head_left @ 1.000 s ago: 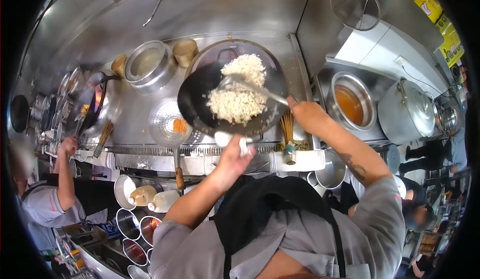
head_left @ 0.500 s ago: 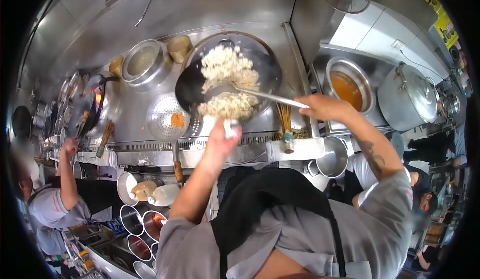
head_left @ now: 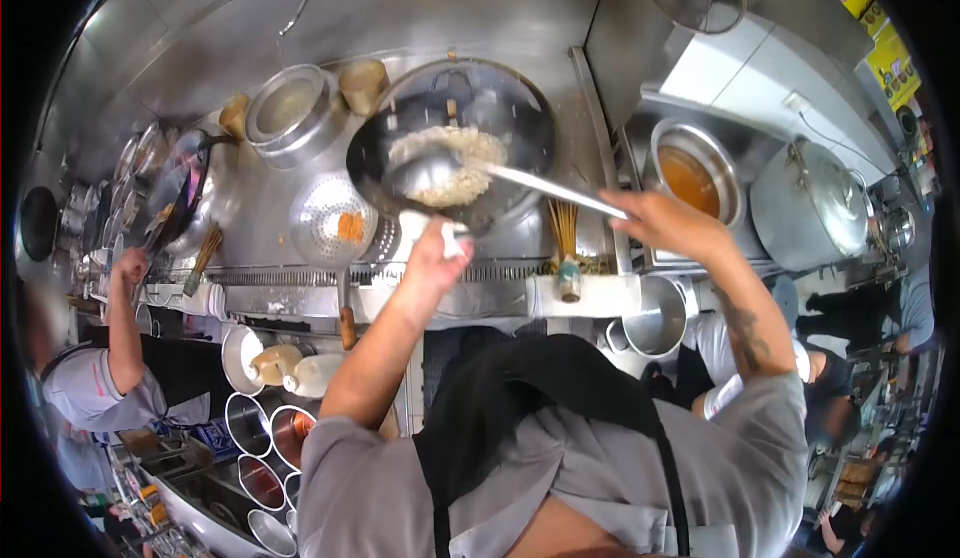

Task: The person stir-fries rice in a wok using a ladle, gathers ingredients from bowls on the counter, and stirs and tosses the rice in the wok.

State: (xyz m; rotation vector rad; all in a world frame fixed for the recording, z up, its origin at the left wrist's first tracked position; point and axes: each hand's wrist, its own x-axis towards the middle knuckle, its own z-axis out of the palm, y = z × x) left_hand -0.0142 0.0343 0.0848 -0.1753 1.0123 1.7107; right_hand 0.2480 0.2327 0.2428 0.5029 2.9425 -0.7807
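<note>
A black wok [head_left: 520,123] holds a heap of pale rice [head_left: 470,144] at its middle. At the wok's near edge, my left hand [head_left: 438,258] is closed on a white cloth [head_left: 420,230] against the rim. My right hand [head_left: 665,222] is wrapped round the handle end of a metal ladle [head_left: 545,186]. The ladle's bowl rests over the left part of the rice. Left of the wok lies a perforated skimmer [head_left: 322,220] with a small orange heap on it.
A pot of orange-brown liquid [head_left: 690,180] and a lidded pot [head_left: 815,203] stand right. A bamboo brush [head_left: 568,258] lies near the front edge. At left, a co-worker [head_left: 120,358] handles another wok [head_left: 180,198]. Bottles and containers [head_left: 262,480] stand lower left.
The rice, spread high and tossed up before, now lies lower in the wok's middle. My left hand has shifted left with the cloth, and the ladle has moved left over the rice.
</note>
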